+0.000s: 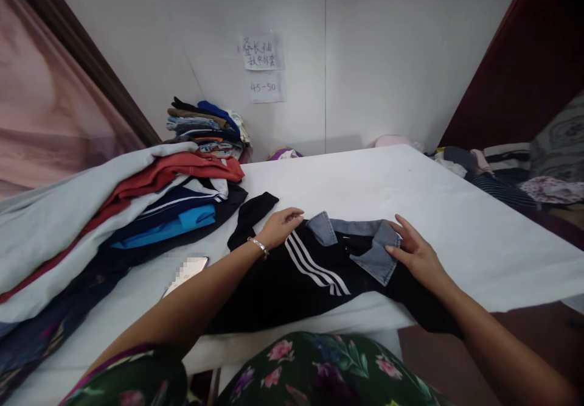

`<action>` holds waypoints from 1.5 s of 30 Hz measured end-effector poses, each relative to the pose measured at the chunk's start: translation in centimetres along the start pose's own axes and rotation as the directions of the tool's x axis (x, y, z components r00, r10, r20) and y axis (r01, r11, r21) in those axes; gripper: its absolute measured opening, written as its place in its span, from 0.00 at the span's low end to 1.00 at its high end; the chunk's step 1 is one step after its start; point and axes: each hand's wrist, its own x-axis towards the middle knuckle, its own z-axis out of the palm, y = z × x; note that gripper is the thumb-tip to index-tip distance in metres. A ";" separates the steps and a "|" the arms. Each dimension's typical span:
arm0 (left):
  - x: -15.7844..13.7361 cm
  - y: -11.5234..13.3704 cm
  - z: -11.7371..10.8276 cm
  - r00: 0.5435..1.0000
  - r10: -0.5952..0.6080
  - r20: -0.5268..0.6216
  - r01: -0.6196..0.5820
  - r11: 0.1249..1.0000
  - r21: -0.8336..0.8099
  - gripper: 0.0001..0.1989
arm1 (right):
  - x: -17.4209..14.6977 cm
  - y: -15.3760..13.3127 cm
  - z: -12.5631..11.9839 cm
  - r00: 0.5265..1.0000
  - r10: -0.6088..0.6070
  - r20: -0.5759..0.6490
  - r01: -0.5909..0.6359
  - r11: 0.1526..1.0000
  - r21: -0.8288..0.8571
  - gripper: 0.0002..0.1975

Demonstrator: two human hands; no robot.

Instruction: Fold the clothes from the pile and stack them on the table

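A black garment [292, 284] with white stripes and a blue denim collar [365, 245] lies flat on the white table [410, 205], near the front edge. My left hand [279, 226], with a bracelet on the wrist, rests on the garment's left shoulder, fingers curled down on the cloth. My right hand [413, 251] lies on the right side of the collar, the thumb pressing the denim flap. One black sleeve [250, 214] sticks out to the left.
A heap of clothes [114, 211] in grey, red, navy and blue covers the table's left side. A phone [187, 270] lies beside it. A folded stack [207, 127] stands by the wall under paper notes. More clothes [502, 175] lie at the right.
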 end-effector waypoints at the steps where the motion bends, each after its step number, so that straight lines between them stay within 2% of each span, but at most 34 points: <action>1: 0.5 0.5 0.1 0.999 -0.018 0.045 0.020 0.999 -0.033 0.21 | -0.1 0.0 0.1 1.000 -0.009 0.001 0.009 1.000 0.002 0.41; 3: 1.5 1.4 0.5 0.979 0.053 0.199 -0.050 0.999 -0.018 0.29 | -0.2 0.0 0.1 1.000 -0.007 0.001 0.007 1.000 0.012 0.40; 5: 2.1 2.0 1.0 0.939 0.152 0.309 -0.180 0.981 0.065 0.28 | -0.2 0.2 0.0 1.000 0.015 -0.004 -0.015 0.999 0.029 0.40; 7: 2.5 2.4 1.6 0.914 0.266 0.308 -0.328 0.929 0.171 0.16 | -0.1 0.5 -0.2 0.999 0.038 -0.007 -0.038 0.998 0.042 0.41; 9: 2.5 2.5 2.2 0.882 0.416 0.223 -0.468 0.831 0.301 0.05 | 0.1 0.6 -0.4 0.998 0.063 -0.010 -0.063 0.997 0.041 0.42; 11: 2.1 2.3 2.5 0.811 0.565 0.156 -0.569 0.696 0.437 0.07 | 0.3 0.6 -0.5 0.996 0.083 -0.021 -0.083 0.996 0.037 0.42; 13: 1.4 1.6 2.6 0.730 0.659 0.180 -0.637 0.561 0.529 0.10 | 0.4 0.6 -0.5 0.995 0.094 -0.043 -0.093 0.995 0.025 0.43; 15: 0.3 0.3 2.2 0.653 0.683 0.327 -0.728 0.449 0.518 0.10 | 0.3 0.5 -0.5 0.994 0.096 -0.060 -0.097 0.995 0.000 0.43; 17: -0.9 -1.3 1.6 0.607 0.645 0.464 -0.791 0.432 0.433 0.11 | 0.3 0.3 -0.4 0.994 0.098 -0.055 -0.100 0.995 -0.030 0.45; 18: -1.4 -2.0 1.2 0.612 0.616 0.496 -0.791 0.469 0.393 0.13 | 0.2 0.2 -0.4 0.994 0.106 -0.042 -0.108 0.993 -0.047 0.46; 19: -1.9 -2.6 0.7 0.645 0.584 0.492 -0.762 0.532 0.368 0.16 | 0.1 0.1 -0.5 0.992 0.121 -0.023 -0.122 0.990 -0.068 0.46; 21: -2.3 -3.3 -0.2 0.779 0.497 0.383 -0.621 0.700 0.353 0.17 | 0.0 -0.3 -0.7 0.985 0.172 0.015 -0.168 0.976 -0.138 0.46; 23: -2.0 -3.2 -0.8 0.926 0.338 0.170 -0.376 0.867 0.326 0.15 | -0.2 -0.9 -1.1 0.972 0.234 0.034 -0.220 0.948 -0.230 0.46; 24: -1.7 -2.9 -0.9 0.972 0.224 0.065 -0.233 0.929 0.288 0.13 | -0.3 -1.2 -1.3 0.964 0.264 0.036 -0.244 0.931 -0.271 0.46; 25: -1.3 -2.6 -0.8 0.995 0.101 -0.008 -0.096 0.966 0.238 0.13 | -0.4 -1.6 -1.5 0.956 0.291 0.035 -0.267 0.914 -0.307 0.46; 26: -0.9 -2.3 -0.7 0.999 -0.015 -0.040 0.022 0.982 0.188 0.14 | -0.5 -1.9 -1.7 0.948 0.317 0.038 -0.286 0.897 -0.336 0.46; 28: -0.2 -1.9 0.0 0.986 -0.168 -0.003 0.167 0.978 0.124 0.20 | -0.8 -2.4 -1.8 0.935 0.350 0.059 -0.303 0.875 -0.378 0.45; 30: 0.3 -1.6 0.8 0.971 -0.222 0.088 0.211 0.970 0.125 0.27 | -1.1 -2.7 -1.8 0.933 0.349 0.095 -0.289 0.877 -0.383 0.45; 33: 0.7 -1.4 1.7 0.941 -0.272 0.203 0.226 0.948 0.224 0.33 | -1.6 -2.8 -1.7 0.938 0.321 0.131 -0.271 0.915 -0.299 0.45; 36: 0.7 -1.0 2.1 0.908 -0.326 0.263 0.232 0.914 0.333 0.39 | -2.0 -2.8 -1.6 0.954 0.271 0.126 -0.240 0.946 -0.219 0.44; 38: 0.5 -0.8 2.2 0.907 -0.320 0.274 0.213 0.910 0.356 0.35 | -2.2 -2.9 -1.5 0.973 0.205 0.110 -0.177 0.959 -0.219 0.42; 40: 0.2 -0.5 2.1 0.928 -0.261 0.267 0.167 0.930 0.326 0.26 | -2.2 -3.2 -1.5 0.988 0.126 0.094 -0.099 0.962 -0.253 0.40; 42: 0.0 -0.2 1.8 0.947 -0.183 0.263 0.126 0.968 0.219 0.19 | -2.0 -3.7 -1.6 0.995 0.054 0.084 -0.027 0.955 -0.295 0.38; 45: 0.1 0.7 -0.1 0.964 -0.119 0.239 0.116 0.993 0.029 0.16 | -1.1 -5.1 -1.6 0.996 -0.028 0.079 0.052 0.943 -0.330 0.36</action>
